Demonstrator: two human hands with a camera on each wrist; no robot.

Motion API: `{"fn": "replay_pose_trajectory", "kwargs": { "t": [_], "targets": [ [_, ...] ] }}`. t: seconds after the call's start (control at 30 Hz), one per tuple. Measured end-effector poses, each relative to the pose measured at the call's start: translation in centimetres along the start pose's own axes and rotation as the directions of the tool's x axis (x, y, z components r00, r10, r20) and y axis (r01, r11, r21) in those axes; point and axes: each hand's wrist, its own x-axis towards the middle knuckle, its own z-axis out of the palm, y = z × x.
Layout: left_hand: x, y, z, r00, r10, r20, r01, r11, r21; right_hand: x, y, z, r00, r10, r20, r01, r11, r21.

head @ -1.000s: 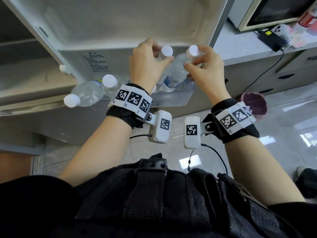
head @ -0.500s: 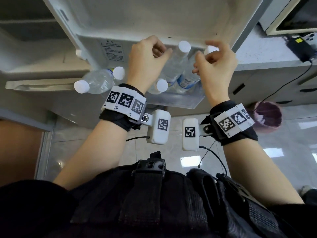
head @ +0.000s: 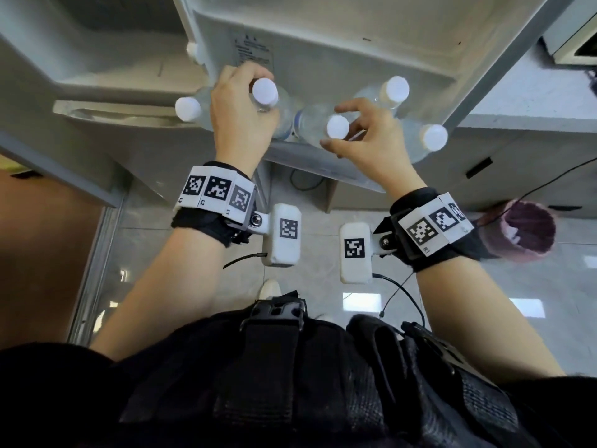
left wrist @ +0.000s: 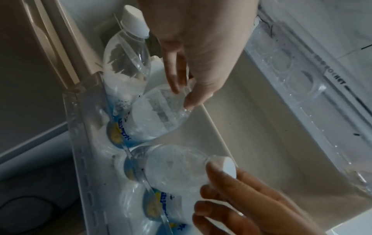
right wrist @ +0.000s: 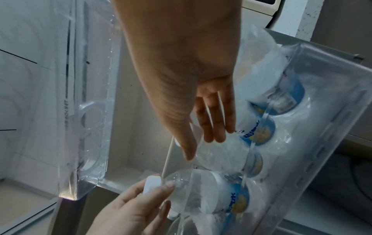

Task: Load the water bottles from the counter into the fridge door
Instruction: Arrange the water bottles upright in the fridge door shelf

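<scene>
Bottles (head: 336, 127) of clear plastic with white caps stood in the transparent bin (left wrist: 80, 143) of the fridge door (head: 323, 33) — five caps were visible in the head view, all in one row and leaning a little. The left hand (head: 239, 124) had its fingers curled round the neck of the second bottle (head: 265, 91) from the hinge side, just under the cap; in the right wrist view the fingertips (right wrist: 167, 186) pinched there. The right hand (head: 371, 137) was over the middle bottle with fingers spread and only lightly bent, touching its shoulder; it did not close round it, so I judged it as released.

These bottles seemed full, so each one was probably rather heavy for its size, and the thin wall would likely give under a hard squeeze. The smooth plastic could slip, especially if it was wet — this I could not tell. The neck below the cap looked like the best place to take hold, because it is stiff and the cap ring stops the fingers from sliding. The label band (left wrist: 120, 132) in the middle would also serve for a whole-hand grip.
</scene>
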Motion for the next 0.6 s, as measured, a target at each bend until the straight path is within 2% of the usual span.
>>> {"fn": "replay_pose_trajectory", "kwargs": {
  "t": [0.2,0.33,0.5,0.6],
  "targets": [
    [2.8,-0.8,-0.7,0.998,0.034,0.059,-0.031,0.999,-0.040,2.2,-1.8,2.0,0.977,-0.047,-0.209,0.047,0.999,-0.006],
    [4.5,-1.1,-0.6,0.988,0.091,0.124,-0.082,0.994,-0.075,3.6,-2.7,3.0,0.954,-0.049,-0.296,0.054,0.998,0.009],
    [6.4,-0.9,-0.5,0.975,0.151,0.163,-0.133,0.984,-0.118,4.9,-3.9,3.4,0.935,-0.009,-0.354,0.029,0.998,0.049],
    [7.4,-1.1,-0.3,0.960,0.168,0.222,-0.150,0.984,-0.093,5.2,-4.4,3.6,0.940,0.025,-0.340,-0.015,0.999,0.031]
  ]
}}
